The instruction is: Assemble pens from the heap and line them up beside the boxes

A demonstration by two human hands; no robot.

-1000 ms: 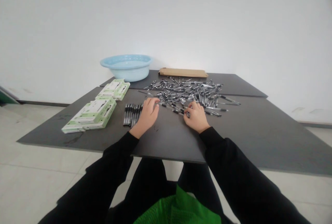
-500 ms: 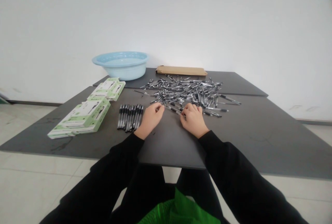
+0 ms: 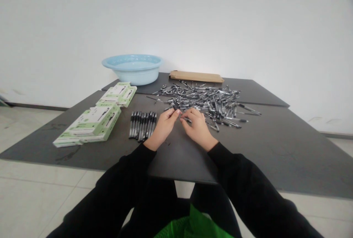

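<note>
My left hand (image 3: 164, 125) is closed, with the dark end of a pen (image 3: 174, 104) sticking up from its thumb and fingers. My right hand (image 3: 196, 125) is curled close against it, thumb and fingers pinched on a slim clear pen (image 3: 188, 119). The fingertips of both hands nearly meet, so it is hard to see how the two pens lie. Just beyond them spreads a loose heap of black-and-clear pens (image 3: 204, 98). Left of my left hand, a neat row of capped pens (image 3: 142, 126) lies side by side on the table.
Green-and-white pen boxes (image 3: 91, 120) lie stacked on the left, with more boxes (image 3: 118, 93) behind them. A light-blue basin (image 3: 135, 72) stands at the back left. A flat brown cardboard piece (image 3: 196, 76) rests near the wall. The dark table (image 3: 275, 146) reaches toward my lap.
My right hand has moved left from the heap's near edge to meet my left hand. My left hand has shifted slightly right. The whole view has shifted a little.
</note>
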